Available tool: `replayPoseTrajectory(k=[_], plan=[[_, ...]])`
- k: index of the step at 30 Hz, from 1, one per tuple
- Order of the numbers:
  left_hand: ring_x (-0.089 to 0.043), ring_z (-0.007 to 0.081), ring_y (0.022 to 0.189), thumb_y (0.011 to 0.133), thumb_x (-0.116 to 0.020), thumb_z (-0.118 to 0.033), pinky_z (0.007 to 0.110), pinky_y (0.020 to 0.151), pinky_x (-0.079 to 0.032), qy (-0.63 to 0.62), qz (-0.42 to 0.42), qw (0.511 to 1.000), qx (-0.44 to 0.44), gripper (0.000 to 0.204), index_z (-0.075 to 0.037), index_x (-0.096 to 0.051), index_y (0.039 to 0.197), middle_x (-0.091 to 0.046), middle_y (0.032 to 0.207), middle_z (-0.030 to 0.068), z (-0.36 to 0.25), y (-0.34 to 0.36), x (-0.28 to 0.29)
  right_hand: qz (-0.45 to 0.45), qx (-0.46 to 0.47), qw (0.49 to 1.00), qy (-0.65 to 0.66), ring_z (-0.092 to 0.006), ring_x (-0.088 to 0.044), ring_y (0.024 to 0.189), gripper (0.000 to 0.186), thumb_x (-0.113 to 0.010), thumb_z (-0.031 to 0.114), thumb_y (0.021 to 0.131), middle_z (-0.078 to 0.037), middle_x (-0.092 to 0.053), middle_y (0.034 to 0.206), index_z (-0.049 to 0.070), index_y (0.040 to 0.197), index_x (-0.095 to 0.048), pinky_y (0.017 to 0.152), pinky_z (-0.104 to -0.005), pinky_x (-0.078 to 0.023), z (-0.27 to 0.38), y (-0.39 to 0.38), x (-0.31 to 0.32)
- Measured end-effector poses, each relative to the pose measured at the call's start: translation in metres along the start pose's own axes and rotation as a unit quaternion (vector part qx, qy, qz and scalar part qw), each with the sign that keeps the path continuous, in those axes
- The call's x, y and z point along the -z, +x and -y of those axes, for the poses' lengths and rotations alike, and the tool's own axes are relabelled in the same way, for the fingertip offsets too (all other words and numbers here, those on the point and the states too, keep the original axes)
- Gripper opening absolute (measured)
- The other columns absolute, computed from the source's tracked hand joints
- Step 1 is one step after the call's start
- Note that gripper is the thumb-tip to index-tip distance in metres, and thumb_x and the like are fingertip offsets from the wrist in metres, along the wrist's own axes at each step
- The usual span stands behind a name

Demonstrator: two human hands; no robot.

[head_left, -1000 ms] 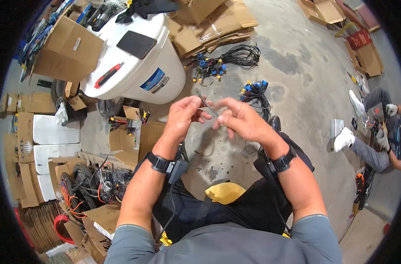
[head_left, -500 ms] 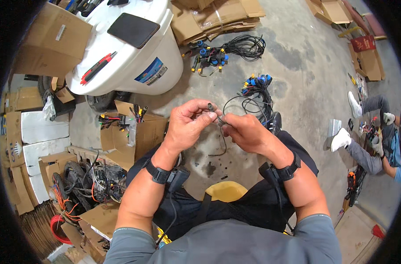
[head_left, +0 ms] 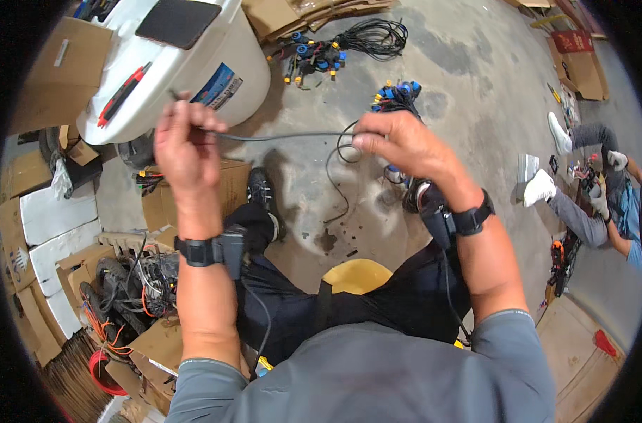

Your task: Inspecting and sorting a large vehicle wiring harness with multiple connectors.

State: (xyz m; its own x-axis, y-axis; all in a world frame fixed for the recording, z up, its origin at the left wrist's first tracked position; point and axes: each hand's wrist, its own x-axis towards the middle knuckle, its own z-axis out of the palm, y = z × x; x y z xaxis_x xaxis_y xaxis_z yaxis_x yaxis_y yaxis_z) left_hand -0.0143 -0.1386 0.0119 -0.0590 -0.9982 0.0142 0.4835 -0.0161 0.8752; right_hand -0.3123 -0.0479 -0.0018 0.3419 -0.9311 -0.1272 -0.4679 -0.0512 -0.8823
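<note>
A thin dark cable [head_left: 286, 137] stretches nearly level between my hands, in front of the white tub. My left hand [head_left: 188, 148], somewhat blurred, is closed around one part of it, with a short dark end poking up past the fingertips. Thumb and fingers of my right hand [head_left: 404, 142] pinch the cable farther along. Beyond that grip the slack loops and hangs toward the floor. A bundle of cables with blue and yellow connectors [head_left: 397, 95] lies just past my right hand and is partly hidden by it.
A white tub [head_left: 240, 67] bears a phone [head_left: 178, 22] and red-and-black pens [head_left: 124, 94]. Another cable bundle [head_left: 377, 39] lies on the floor beyond. Cardboard boxes [head_left: 60, 77] stand at the left. A co-worker in white shoes [head_left: 541, 187] sits at the right.
My hands have drawn apart, the left one moving left and up toward the tub, the right one slightly up and right. The cable between them is now pulled out straight.
</note>
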Motion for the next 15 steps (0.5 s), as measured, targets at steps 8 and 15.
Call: replayPoseTrajectory(k=[8,15], plan=[[-0.04,0.0101,0.056,0.098,-0.051,-0.014,0.025,0.049,-0.033,-0.019,-0.043,0.996,-0.078,0.02,0.001,-0.057,0.11,-0.047,0.071,0.0027,-0.031,0.016,0.043,-0.063,-0.083,0.991,-0.082,-0.0109,-0.055,0.076,0.017,-0.066,0.016,0.088,-0.002,-0.062,0.077,0.002,0.098,-0.067,0.07,-0.0293,-0.046,-0.03,-0.013,0.051],[-0.043,0.0028,0.057,0.082,-0.069,0.001,0.019,0.051,-0.033,0.223,-0.048,0.972,-0.057,0.012,-0.001,-0.063,0.093,-0.051,0.067,-0.0053,0.004,-0.005,-0.011,-0.071,-0.09,0.991,0.071,-0.0141,-0.058,0.071,0.027,-0.067,0.025,0.087,-0.009,-0.065,0.077,-0.001,0.093,-0.066,0.068,-0.0312,-0.048,-0.024,-0.008,0.039]])
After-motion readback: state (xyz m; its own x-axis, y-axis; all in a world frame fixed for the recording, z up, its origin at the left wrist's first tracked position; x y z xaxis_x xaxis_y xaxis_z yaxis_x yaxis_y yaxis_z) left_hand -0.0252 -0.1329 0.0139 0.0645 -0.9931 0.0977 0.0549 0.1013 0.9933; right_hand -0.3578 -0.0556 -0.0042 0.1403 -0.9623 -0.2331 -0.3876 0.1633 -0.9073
